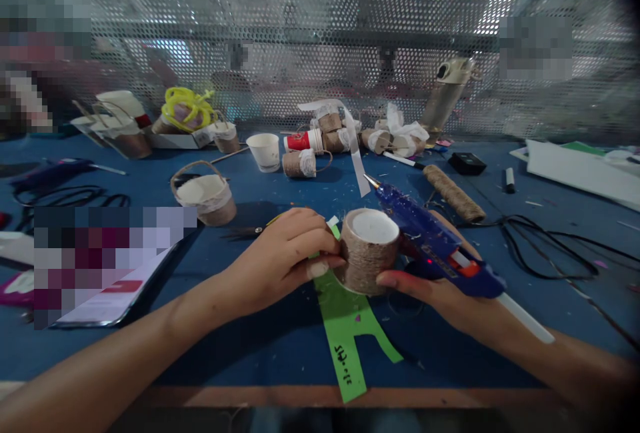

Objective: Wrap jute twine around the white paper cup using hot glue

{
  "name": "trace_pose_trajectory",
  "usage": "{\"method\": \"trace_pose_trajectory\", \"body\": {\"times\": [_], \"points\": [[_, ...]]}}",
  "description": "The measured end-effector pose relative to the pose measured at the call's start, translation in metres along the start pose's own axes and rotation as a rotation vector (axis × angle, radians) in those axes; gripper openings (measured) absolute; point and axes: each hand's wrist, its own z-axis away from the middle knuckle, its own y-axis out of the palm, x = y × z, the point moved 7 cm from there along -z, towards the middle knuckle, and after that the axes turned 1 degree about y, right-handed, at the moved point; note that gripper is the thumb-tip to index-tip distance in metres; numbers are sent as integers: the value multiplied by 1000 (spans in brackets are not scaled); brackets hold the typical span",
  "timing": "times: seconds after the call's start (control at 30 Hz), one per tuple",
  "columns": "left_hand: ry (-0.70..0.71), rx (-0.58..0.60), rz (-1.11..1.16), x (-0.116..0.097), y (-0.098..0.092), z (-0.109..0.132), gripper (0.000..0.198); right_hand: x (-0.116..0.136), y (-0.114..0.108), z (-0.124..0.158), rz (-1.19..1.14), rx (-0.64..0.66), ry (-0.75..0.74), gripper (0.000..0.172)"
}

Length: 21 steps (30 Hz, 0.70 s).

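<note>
A paper cup wrapped in brown twine (367, 256), white inside, stands upright between my hands. My left hand (295, 249) is closed at its left side, thumb and fingertips against the cup; a small white scrap shows just above the fingers. In my right hand (425, 286) is a blue hot glue gun (425, 226), its red light on and a white glue stick out of its back. The gun's nozzle points up and left, above the cup's rim. My right thumb also touches the cup's lower right side. Under the cup lies a green paper cutout (340, 326) with handwriting.
A small twine basket (210, 199) and scissors (245, 231) lie left. Behind are a white paper cup (264, 151), red cups (304, 141), a white strip (356, 153) and a twine roll (453, 191). Black cable (540, 253) runs right. A perforated metal screen (310, 39) stands behind.
</note>
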Motion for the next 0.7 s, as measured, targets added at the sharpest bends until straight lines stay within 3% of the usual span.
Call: {"method": "trace_pose_trajectory", "body": {"times": [0.1,0.3,0.37,0.53,0.7], "points": [[-62,-1,32,6,-2,3,10,1,0,-1,13,2,-6,57],[-346,-146,-60,29,-18,10,9,-2,-3,1,11,-33,-78,56],[-309,-138,-51,25,-18,8,9,-2,-3,0,21,-25,-107,55],[-42,-67,-126,0,-8,1,10,8,-1,2,112,-35,-296,58],[35,-22,-280,-6,1,-1,15,10,3,4,212,-26,-343,64]]}}
